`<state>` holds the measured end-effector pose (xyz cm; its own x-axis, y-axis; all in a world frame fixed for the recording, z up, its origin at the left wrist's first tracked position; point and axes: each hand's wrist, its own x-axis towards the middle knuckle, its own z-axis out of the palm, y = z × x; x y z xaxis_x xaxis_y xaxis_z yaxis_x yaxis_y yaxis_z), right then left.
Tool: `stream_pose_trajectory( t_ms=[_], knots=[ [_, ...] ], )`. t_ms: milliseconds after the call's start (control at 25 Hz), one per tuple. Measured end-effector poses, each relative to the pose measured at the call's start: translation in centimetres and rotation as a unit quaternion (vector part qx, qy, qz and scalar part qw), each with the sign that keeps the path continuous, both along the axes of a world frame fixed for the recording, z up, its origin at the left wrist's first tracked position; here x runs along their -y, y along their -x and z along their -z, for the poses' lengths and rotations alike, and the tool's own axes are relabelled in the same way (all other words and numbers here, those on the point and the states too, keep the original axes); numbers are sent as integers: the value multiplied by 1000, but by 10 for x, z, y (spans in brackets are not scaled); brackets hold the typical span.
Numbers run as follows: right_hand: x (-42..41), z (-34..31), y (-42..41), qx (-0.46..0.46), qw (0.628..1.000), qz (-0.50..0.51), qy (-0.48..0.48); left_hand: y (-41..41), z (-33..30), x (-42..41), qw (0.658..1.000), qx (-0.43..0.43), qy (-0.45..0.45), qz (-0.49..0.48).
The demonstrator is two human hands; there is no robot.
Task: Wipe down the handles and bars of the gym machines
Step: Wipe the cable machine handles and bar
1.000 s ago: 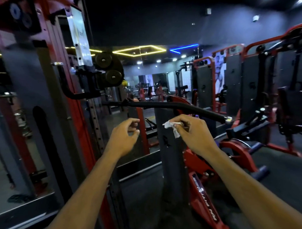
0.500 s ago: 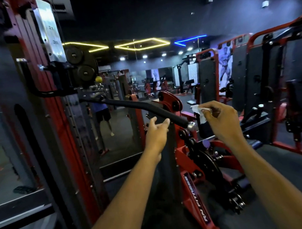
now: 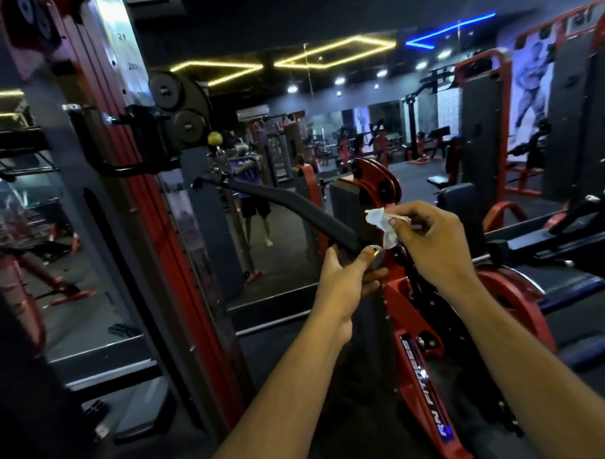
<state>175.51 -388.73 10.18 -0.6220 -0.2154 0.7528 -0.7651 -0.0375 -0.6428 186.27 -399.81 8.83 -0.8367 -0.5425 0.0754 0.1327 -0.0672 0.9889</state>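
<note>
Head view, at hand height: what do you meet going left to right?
Red upright → black padded bar → left hand, gripping the bar's near end → white wipe → right hand, pinching the wipe → red machine frame at the right.

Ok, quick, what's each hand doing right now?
Left hand: grips the near end of the black bar.
Right hand: pinches a white wipe, just off the bar's end.
</note>
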Motion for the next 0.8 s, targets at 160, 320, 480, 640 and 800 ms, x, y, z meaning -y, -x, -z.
stream_pose_trajectory(
  t_ms=[160,320,480,640,800],
  knots=[
    [30,3,-14,-10,999,-46,-20,-23,11,15,999,49,13,4],
    [62,25,-31,-15,995,-82,-55,-40,30,35,994,105,-3,-32],
    [91,40,-41,-9,992,-104,-67,-30,38,72,990,95,-59,-83],
    [106,45,-41,-16,992,-110,-58,-27,49,80,987,84,-33,-134],
    [112,47,-38,-4,992,-115,-57,-13,33,107,981,67,-18,-179]
  ],
)
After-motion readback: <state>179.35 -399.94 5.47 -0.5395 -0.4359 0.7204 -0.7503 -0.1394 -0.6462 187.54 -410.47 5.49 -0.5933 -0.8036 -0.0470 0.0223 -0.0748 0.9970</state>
